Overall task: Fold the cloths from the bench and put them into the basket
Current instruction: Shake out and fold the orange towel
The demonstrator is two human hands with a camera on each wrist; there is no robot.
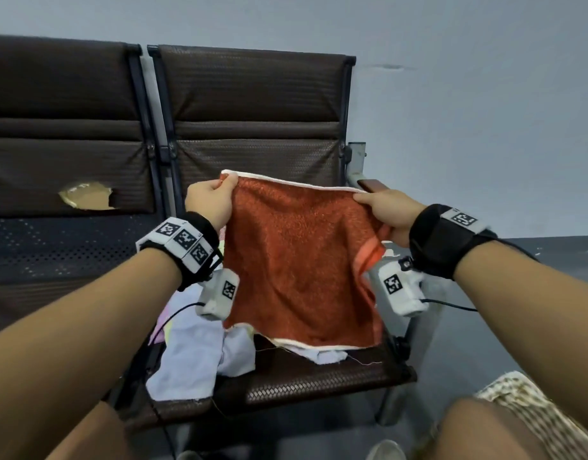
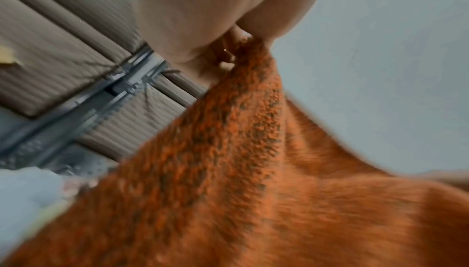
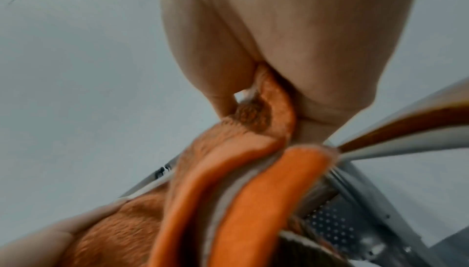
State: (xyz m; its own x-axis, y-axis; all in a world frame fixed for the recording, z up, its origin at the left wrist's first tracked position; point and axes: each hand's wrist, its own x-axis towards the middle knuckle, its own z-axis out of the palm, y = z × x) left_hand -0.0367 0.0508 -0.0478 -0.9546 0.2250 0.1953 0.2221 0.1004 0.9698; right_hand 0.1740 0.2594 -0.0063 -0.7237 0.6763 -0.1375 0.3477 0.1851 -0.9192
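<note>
Left of frame, head view: brown padded bench [image 1: 253,104] backrests were seen against a grey wall [image 1: 485,94], with a torn patch [image 1: 85,195] showing in the left seat's backrest. At lower centre-left, a pale blue cloth [image 1: 190,356] lay crumpled on the bench seat among other cloths, partly hidden.

The left hand [image 1: 210,200] was seen at centre, fingers and thumb pinched on the upper left corner of the orange terry cloth [image 1: 299,257]. This was confirmed in the left wrist view: the cloth [image 2: 253,171] was bunched up into the pinch of the hand [image 2: 203,10].

The orange cloth was held up in the air over the seat, spread between both hands, with its white-trimmed top edge taut and its lower edge hanging above the pile.

The right hand [image 1: 390,210] was seen right of centre, clamped on the upper right corner; in the right wrist view the cloth [image 3: 253,191] was folded through the closed fingers of the hand [image 3: 291,30].

A patterned surface [image 1: 531,413] showed at lower right; what it was could not be told.
</note>
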